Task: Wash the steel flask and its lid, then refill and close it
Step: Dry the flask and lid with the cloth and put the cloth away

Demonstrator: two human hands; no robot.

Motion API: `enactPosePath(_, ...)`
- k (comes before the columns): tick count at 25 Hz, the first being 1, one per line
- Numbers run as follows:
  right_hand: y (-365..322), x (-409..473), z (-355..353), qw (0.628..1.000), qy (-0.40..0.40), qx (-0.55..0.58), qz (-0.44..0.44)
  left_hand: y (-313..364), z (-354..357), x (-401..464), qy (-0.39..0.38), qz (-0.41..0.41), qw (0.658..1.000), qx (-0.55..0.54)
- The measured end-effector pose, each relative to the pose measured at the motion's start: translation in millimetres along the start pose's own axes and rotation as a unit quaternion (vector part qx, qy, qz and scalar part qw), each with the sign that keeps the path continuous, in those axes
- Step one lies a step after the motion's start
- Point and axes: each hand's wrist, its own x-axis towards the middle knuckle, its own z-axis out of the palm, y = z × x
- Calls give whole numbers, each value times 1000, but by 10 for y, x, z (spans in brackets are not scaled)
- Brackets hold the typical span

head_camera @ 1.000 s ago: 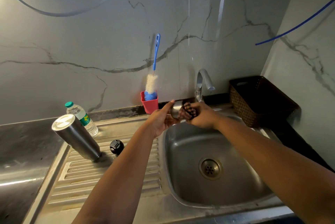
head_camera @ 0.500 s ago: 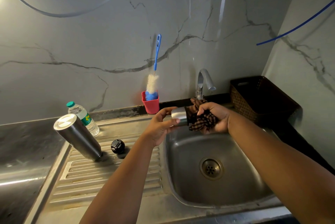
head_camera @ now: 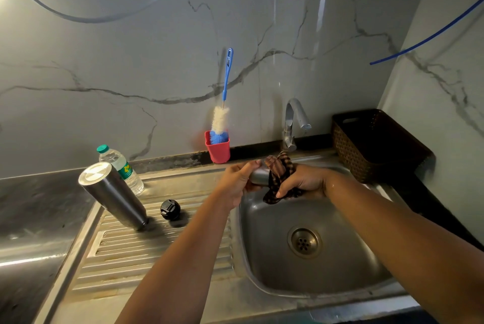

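Observation:
The steel flask stands upside down on the ribbed drainboard, mouth down and leaning. A black inner stopper lies beside it. Over the sink's back left corner my left hand grips the steel lid cup. My right hand holds a brown checked cloth pressed against the cup's open end. The cloth covers most of the cup.
The steel sink basin with its drain lies below my hands. The tap shows no water running. A red holder with a blue bottle brush, a plastic water bottle and a dark woven basket stand along the back.
The cloth in my right hand has turned around the lid cup, and both hands shifted slightly over the sink. The flask and stopper have not moved.

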Motion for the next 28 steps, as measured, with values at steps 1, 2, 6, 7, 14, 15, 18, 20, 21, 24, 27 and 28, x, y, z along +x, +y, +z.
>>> enactPosePath(1, -27, -2, 27, 998, 33, -57, -1, 3, 5, 24, 3, -25, 1000, -13)
enactPosePath(2, -50, 2, 64, 991, 59, -118, -2, -1, 6, 48, 8, -53, 998, -25)
enactPosePath(6, -85, 48, 278, 956, 151, -249, -32, -88, 37, 76, 46, -90, 990, -96)
enactPosePath(7, -91, 51, 322, 959, 152, -236, -34, -122, 38, 76, 67, -71, 989, -109)
enactPosePath(14, -53, 18, 261, 976, 76, 184, 92, -240, -54, -45, 131, -31, 982, -131)
enactPosePath(15, -16, 9, 242, 966, 70, 227, 98, -254, -58, -59, 127, -35, 981, -140)
enactPosePath(18, 99, -9, 195, 923, 77, 373, 60, -331, -101, -61, 144, -34, 976, -159)
enactPosePath(20, 168, 22, 155, 900, 101, 423, 42, -382, -139, -60, 164, -20, 981, -107)
enactPosePath(21, 211, 60, 145, 909, 130, 391, 58, -412, -174, -64, 184, -7, 982, -34)
enactPosePath(24, 299, 185, 253, 944, 209, 209, 148, -490, -433, -114, 255, 65, 912, 314)
enactPosePath(27, 294, 293, 405, 940, 214, 205, 169, -500, -772, -162, 270, 85, 841, 461)
enactPosePath(28, 276, 322, 442, 938, 212, 213, 170, -499, -861, -168, 269, 83, 826, 489)
